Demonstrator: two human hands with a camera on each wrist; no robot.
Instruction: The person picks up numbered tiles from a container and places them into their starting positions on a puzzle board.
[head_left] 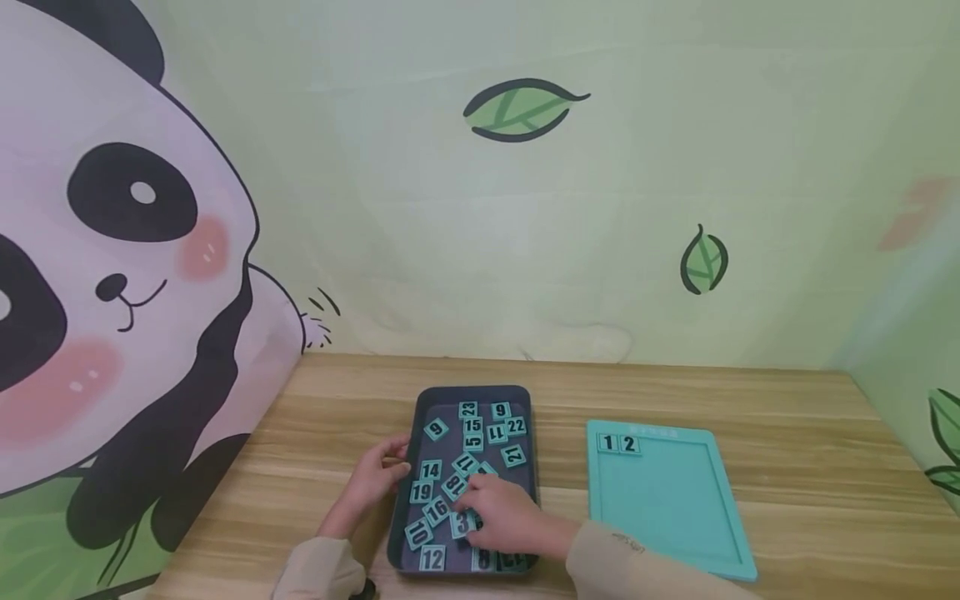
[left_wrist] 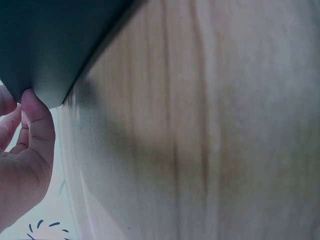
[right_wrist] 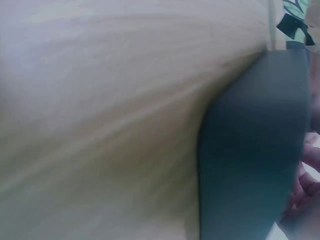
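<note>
A dark, shallow tray (head_left: 480, 394) full of loose teal number tiles sits on the wooden table. My left hand (head_left: 375, 473) holds the tray's left edge; in the left wrist view its thumb (left_wrist: 37, 112) presses against the outer wall. Over the tray's lower right part, my right hand (head_left: 506, 512) pinches the tile marked 3 (head_left: 461, 525) between thumb and fingers. It covers some tiles beneath it. To the right lies a teal board (head_left: 667, 508) with a raised rim. Tiles 1 (head_left: 608, 442) and 2 (head_left: 630, 444) lie side by side in its top left corner.
Around the held tile lie others, such as 16 (head_left: 437, 510), 18 (head_left: 454, 486) and 12 (head_left: 432, 557). Behind the table (head_left: 810, 467) rises a wall covering (head_left: 405, 250) printed with a panda and leaves. A strip of bare table separates tray and board.
</note>
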